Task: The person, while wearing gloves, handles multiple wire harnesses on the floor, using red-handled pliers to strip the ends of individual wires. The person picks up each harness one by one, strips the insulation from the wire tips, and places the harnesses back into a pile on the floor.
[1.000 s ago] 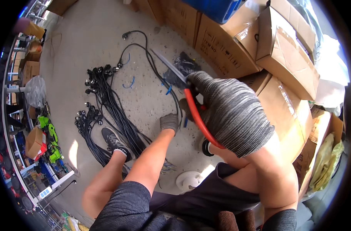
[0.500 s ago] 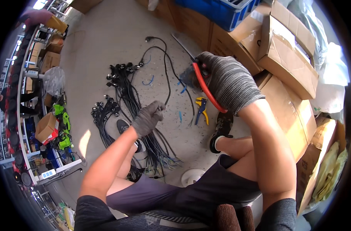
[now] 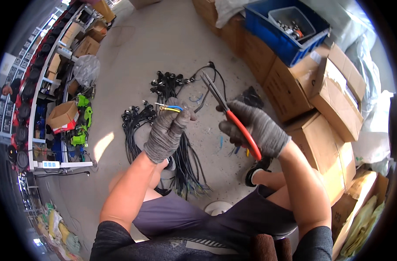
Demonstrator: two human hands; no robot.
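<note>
My left hand (image 3: 166, 135), in a grey knit glove, is closed on a black power cable whose bared end shows blue and yellow wires (image 3: 174, 108) above the fingers. Red-handled long-nose pliers (image 3: 234, 119) are gripped in my gloved right hand (image 3: 261, 132). Their long jaws point up and left, slightly apart, and touch nothing. Under my left hand lies a bundle of black cables (image 3: 187, 163) with plugs (image 3: 169, 81) at its far end. A second cable bundle (image 3: 131, 130) lies left of it. Behind my right hand, a yellow-and-blue hand tool (image 3: 237, 150) is mostly hidden.
Cardboard boxes (image 3: 290, 87) line the right side, with a blue crate (image 3: 272, 41) of small metal parts on top. At left runs a workbench (image 3: 61, 165) with green parts (image 3: 82, 130). A dark plastic piece (image 3: 250, 96) and wire scraps lie on the floor.
My left hand has risen and turned, bringing the cable's coloured wires into view. My right hand has come lower with the pliers, whose jaws now show apart. The whole view has shifted.
</note>
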